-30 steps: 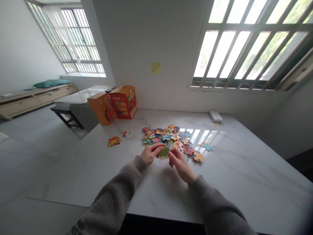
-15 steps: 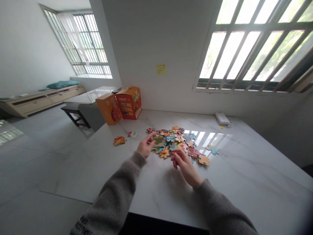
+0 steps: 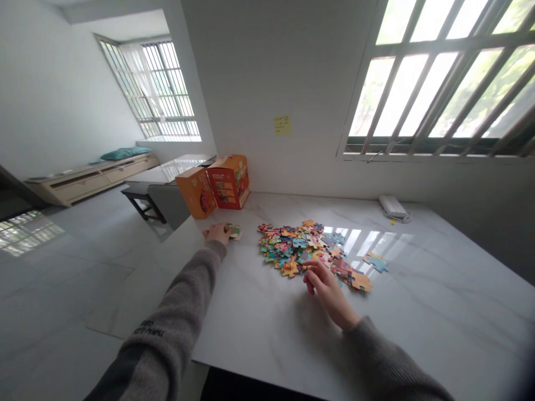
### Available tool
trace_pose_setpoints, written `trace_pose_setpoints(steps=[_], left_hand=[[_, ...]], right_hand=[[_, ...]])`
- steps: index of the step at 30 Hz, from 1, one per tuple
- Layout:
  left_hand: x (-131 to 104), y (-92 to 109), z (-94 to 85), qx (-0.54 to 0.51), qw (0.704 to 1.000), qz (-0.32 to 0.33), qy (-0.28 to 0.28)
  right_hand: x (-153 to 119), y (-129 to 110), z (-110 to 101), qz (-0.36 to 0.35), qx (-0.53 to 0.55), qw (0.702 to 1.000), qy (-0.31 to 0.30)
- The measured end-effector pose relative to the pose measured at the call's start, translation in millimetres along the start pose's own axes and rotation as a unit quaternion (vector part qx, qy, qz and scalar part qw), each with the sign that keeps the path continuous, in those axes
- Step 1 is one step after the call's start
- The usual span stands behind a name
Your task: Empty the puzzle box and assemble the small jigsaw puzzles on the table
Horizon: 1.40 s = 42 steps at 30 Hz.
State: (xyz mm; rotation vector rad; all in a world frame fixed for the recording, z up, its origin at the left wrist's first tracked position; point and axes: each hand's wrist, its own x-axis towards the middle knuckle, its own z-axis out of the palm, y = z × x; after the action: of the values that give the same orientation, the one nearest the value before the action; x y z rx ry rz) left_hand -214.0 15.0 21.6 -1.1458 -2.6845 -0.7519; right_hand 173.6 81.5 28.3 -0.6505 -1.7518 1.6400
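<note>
My left hand [image 3: 217, 233] is at the left of the table, its fingers closed on a green puzzle piece [image 3: 234, 231]. The hand covers the spot where other loose pieces lay. My right hand [image 3: 327, 291] hovers at the near edge of a pile of mixed puzzle pieces [image 3: 298, 243], fingers loosely bent and apart, with nothing visible in them. By its fingertips lie a yellow-orange piece [image 3: 290, 269] and other pieces of the heap. Whether the fingertips touch the pile, I cannot tell.
Two orange boxes [image 3: 229, 184] stand at the table's back left. A light blue piece [image 3: 377, 263] lies right of the pile. At the back right is a white device with a cable [image 3: 393, 207]. A yellow note [image 3: 282, 125] is on the wall.
My left hand has carried the green puzzle piece from the pile's left side to the left of the table. The right hand stays by the pile. The view has shifted slightly left.
</note>
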Motion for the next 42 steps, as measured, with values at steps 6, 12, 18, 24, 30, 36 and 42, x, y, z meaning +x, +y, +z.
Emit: trace_pose_setpoints(steps=[6, 12, 18, 24, 30, 36, 42], left_hand=[[9.3, -3.7, -2.9, 0.03, 0.999, 0.005, -0.013], [-18.9, 37.8, -1.9, 0.01, 0.997, 0.075, -0.001], [-94.0, 98.2, 18.9, -0.076, 0.962, 0.239, -0.111], [-99.9, 95.0, 28.0, -0.06, 0.958, 0.249, -0.128], [-89.6, 84.4, 21.5, -0.042, 0.944, 0.315, -0.09], [-93.8, 87.7, 4.3, -0.124, 0.947, 0.297, -0.014], [-119.3, 122.1, 3.9, -0.531, 0.833, 0.073, -0.136]], right_hand=[[1.2, 6.3, -2.1, -0.007, -0.015, 1.0, -0.009], [2.8, 9.0, -3.3, -0.039, -0.08, 0.996, -0.005], [0.0, 10.7, -5.1, -0.107, -0.212, 0.971, -0.005], [2.8, 15.8, -2.9, -0.138, -0.25, 0.958, -0.008], [22.0, 27.0, -8.4, -0.21, -0.335, 0.918, 0.022], [37.5, 22.8, -3.8, -0.272, -0.359, 0.892, 0.034], [35.0, 6.9, 17.6, -0.192, -0.207, 0.959, -0.018]])
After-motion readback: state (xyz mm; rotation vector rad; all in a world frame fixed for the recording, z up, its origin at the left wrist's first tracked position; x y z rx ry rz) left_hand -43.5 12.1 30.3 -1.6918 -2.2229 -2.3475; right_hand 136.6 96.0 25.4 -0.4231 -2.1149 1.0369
